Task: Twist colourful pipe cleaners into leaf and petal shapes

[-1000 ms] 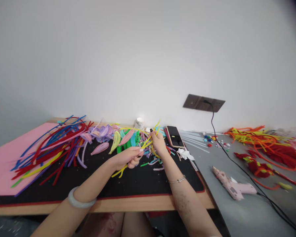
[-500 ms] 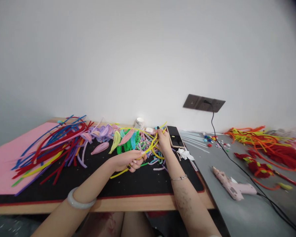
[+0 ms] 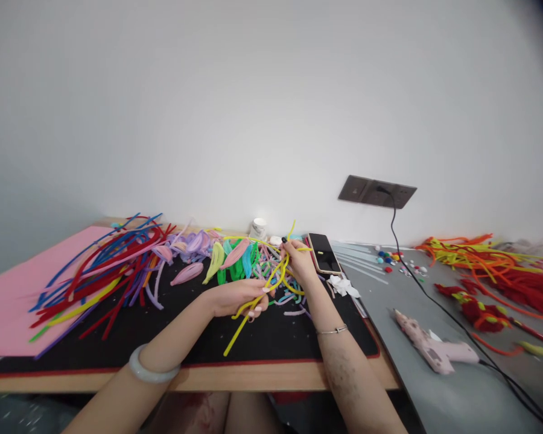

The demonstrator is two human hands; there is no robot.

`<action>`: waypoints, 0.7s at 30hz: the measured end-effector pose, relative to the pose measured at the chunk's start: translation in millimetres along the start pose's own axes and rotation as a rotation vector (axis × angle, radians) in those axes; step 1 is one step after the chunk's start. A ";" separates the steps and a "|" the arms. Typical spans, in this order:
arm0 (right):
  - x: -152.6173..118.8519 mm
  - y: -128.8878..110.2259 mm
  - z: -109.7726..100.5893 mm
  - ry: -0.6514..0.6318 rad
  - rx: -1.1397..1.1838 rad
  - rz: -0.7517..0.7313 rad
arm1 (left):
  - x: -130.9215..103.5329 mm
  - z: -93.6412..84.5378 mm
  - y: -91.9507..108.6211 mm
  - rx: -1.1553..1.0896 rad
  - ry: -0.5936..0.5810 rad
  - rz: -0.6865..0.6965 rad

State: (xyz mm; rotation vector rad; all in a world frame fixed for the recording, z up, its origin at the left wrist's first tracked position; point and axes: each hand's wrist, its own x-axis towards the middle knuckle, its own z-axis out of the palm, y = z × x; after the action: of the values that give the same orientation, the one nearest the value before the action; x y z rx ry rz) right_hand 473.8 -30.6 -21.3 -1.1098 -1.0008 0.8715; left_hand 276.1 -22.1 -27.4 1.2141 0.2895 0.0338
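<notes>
Yellow pipe cleaners (image 3: 277, 278) stretch between my two hands above a black mat (image 3: 185, 334). My left hand (image 3: 244, 298) is closed round their lower part, and two loose ends poke out below it toward me. Farther up, my right hand (image 3: 296, 259) pinches the same strands, with short tips sticking out above and to the right of its fingers. Just beyond my hands lie petal-shaped loops of pipe cleaner in yellow-green (image 3: 215, 263), pink (image 3: 235, 254) and green (image 3: 238, 271). Many short pastel pieces (image 3: 294, 298) are scattered under and behind my right hand.
Long coloured pipe cleaners (image 3: 113, 265) are heaped at the left on pink sheet (image 3: 9, 301). A paper cup (image 3: 258, 229) and a phone (image 3: 323, 253) stand near the wall. Right, on a grey surface, are a pink glue gun (image 3: 434, 343) with its cord, glue sticks (image 3: 362, 258) and red bundles (image 3: 520, 286).
The lower yellow ends have swung down toward me, and the upper ends now spread apart at my right hand. Both hands have come a little closer together. The view has shifted slightly.
</notes>
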 end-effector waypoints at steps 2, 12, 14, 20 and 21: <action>-3.5 -1.0 5.0 -0.015 -0.039 0.033 | 0.7 0.8 -0.2 0.000 0.017 -0.012; -10.6 -6.9 17.3 0.025 -0.083 0.028 | 2.6 -1.0 0.2 -0.065 0.056 0.009; -10.3 -3.7 18.1 0.020 -0.124 0.011 | 3.0 -2.1 -0.3 -0.070 0.050 0.002; -13.9 0.7 28.7 -0.085 -0.263 -0.089 | 5.2 -5.4 -2.8 -0.077 0.060 0.004; -15.0 0.6 30.6 -0.118 -0.264 -0.087 | 5.3 -5.1 -2.8 -0.080 0.067 0.005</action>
State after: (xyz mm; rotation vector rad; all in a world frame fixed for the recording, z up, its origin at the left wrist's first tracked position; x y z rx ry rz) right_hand 440.0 -35.2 -20.7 -1.2368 -1.2810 0.7556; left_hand 279.7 -17.4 -32.7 1.1351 0.3412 0.0898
